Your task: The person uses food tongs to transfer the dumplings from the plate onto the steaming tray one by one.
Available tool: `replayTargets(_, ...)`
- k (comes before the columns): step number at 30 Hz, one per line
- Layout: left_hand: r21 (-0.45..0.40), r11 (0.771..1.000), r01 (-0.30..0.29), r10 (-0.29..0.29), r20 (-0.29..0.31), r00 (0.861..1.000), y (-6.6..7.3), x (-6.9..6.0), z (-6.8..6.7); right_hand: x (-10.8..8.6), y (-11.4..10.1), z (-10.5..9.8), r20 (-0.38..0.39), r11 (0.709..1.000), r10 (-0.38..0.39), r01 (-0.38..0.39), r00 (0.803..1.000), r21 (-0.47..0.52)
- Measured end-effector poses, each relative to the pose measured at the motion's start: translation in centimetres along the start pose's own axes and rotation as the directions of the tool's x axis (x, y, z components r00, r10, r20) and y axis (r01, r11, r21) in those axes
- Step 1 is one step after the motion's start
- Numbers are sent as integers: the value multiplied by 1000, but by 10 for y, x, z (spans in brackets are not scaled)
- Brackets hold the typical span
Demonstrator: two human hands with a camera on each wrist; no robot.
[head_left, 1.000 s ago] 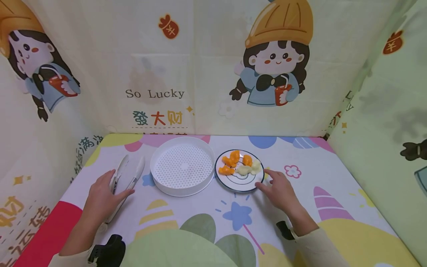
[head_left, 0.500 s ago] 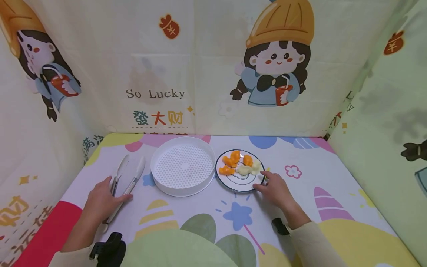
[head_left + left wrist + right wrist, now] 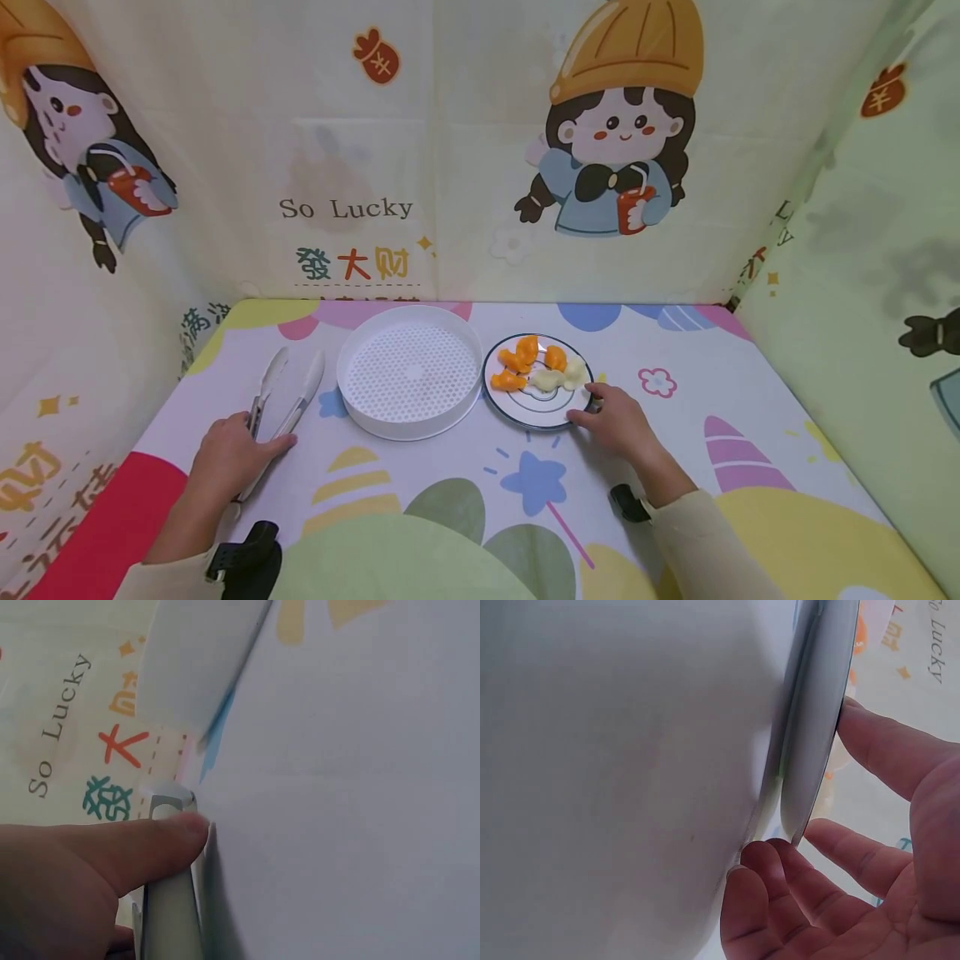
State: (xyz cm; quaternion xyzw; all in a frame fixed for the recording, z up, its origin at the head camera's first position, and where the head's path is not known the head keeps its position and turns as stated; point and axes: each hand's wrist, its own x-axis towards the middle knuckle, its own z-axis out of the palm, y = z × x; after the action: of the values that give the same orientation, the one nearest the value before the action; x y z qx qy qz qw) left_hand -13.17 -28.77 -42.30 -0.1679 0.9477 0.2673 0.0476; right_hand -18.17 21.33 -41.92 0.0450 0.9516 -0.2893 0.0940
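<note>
My left hand grips silver tongs that lie on the table with their arms spread, tips pointing away. In the left wrist view its thumb lies across one arm of the tongs; the other fingers are mostly hidden. A round white steamer tray with a perforated bottom stands in the middle. Beside it on the right is a white plate with a dark rim, bearing several orange dumplings and pale dumplings. My right hand holds the plate's right edge between thumb and fingers.
A patterned cloth covers the table. Printed curtains close off the back and both sides. The tray's right wall stands right against the plate's left rim.
The left hand has slid slightly toward me along the tongs. My right hand has shifted a little left at the plate's edge. Tray, plate and dumplings stay in place.
</note>
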Motion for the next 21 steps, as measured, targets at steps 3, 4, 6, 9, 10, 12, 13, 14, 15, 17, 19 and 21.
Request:
replayTargets(3, 5, 1000, 23, -23, -1, 1000, 0, 0, 1, 0, 0, 0, 5, 1000, 7, -7, 1000, 5)
replayTargets(4, 10, 999, 30, -30, -7, 1000, 0, 0, 1, 1, 0, 0, 7, 1000, 11, -11, 1000, 6)
replayTargets(6, 9, 999, 46, -46, -19, 999, 1, 0, 2, 1, 0, 0, 12, 1000, 17, -17, 1000, 9)
replayTargets(9, -1, 998, 58, -58, -43, 997, 1, 0, 1, 1, 1, 0, 16, 1000, 20, -20, 1000, 10)
replayTargets(10, -5, 998, 62, -62, -49, 997, 1, 0, 1, 1, 1, 0, 17, 1000, 20, -20, 1000, 9)
replayTargets(12, -14, 998, 69, -70, -49, 996, 1, 0, -1, 1, 1, 0, 19, 1000, 20, -20, 1000, 10)
replayTargets(13, -16, 998, 67, -68, -50, 996, 1, 0, -2, 1, 1, 0, 19, 1000, 20, -20, 1000, 9)
replayTargets(14, -23, 998, 63, -64, -51, 997, 0, 0, -3, 1, 1, 0, 20, 1000, 20, -20, 1000, 10)
replayTargets(15, -33, 998, 58, -59, -55, 997, 0, 0, -3, 0, 1, 0, 20, 1000, 22, -22, 1000, 11)
replayTargets(17, -53, 997, 46, -50, -72, 996, 0, 0, -3, 0, 1, 0, 21, 1000, 25, -25, 999, 16)
replayTargets(19, -72, 997, 30, -38, -105, 994, 1, 0, -2, 0, 1, -1, 23, 999, 29, -29, 999, 22)
replayTargets(21, -89, 996, 21, -34, -146, 989, 2, -1, -1, 0, 1, -1, 25, 999, 33, -34, 999, 27)
